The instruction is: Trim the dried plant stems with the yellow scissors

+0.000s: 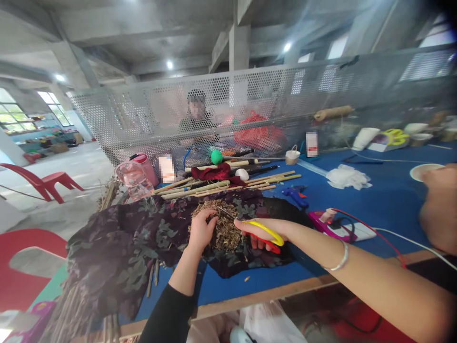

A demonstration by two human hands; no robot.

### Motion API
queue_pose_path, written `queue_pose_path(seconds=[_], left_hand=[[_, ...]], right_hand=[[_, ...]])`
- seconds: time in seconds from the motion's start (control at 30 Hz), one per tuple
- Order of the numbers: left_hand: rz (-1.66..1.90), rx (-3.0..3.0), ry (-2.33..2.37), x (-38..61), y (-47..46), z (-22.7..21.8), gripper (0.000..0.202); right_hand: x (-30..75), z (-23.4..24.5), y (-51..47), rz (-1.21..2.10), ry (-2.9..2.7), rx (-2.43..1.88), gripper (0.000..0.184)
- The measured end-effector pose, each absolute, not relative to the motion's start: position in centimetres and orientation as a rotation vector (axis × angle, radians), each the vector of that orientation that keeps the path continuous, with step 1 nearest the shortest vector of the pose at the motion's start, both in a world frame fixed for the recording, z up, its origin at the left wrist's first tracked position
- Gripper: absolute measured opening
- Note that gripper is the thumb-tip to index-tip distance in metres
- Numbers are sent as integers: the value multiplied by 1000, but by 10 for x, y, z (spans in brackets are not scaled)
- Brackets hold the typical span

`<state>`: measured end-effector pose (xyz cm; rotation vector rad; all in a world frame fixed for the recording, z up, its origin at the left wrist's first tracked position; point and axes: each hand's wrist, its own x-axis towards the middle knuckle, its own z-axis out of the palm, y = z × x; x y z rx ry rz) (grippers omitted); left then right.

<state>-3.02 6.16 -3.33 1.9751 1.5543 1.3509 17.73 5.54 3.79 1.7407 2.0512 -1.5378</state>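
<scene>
My right hand (260, 230) is wrapped round a pair of scissors (275, 236) with yellow and red handles. Their blades point left, over a pile of short brown chopped stalks (228, 236). At the left side of this pile my left hand (202, 226) is closed in a pinch near the blade tips. Whatever lies between its fingers is too small to name. Under the pile spreads a dark floral cloth (150, 233), draped over the front left of the blue table (228, 289).
Behind the cloth lie bamboo sticks (194, 190), a green ball (216, 156) and a pink bottle (145, 167). To the right are a blue glue gun (295, 196), a power strip (344, 229) with cords and white material (348, 176). A co-worker's blurred hand (441, 209) is at the right edge.
</scene>
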Motion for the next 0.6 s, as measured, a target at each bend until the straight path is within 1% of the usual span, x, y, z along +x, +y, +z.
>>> queue_pose_path(seconds=[0.13, 0.3, 0.37, 0.47, 0.6], left_hand=[[1335, 2011, 1541, -31, 57, -30, 15], [1338, 2076, 1522, -30, 54, -31, 19], [1350, 2079, 1549, -29, 53, -31, 20], [1340, 2067, 1565, -29, 54, -33, 20], [1321, 2052, 1550, -30, 54, -34, 21]], right_hand=[[163, 41, 64, -1535, 2068, 1707, 72], [149, 33, 66, -1364, 2183, 1822, 68], [147, 24, 67, -1299, 2284, 1830, 66], [150, 9, 69, -1125, 2672, 1683, 60], [158, 2, 67, -1009, 2758, 1673, 54]])
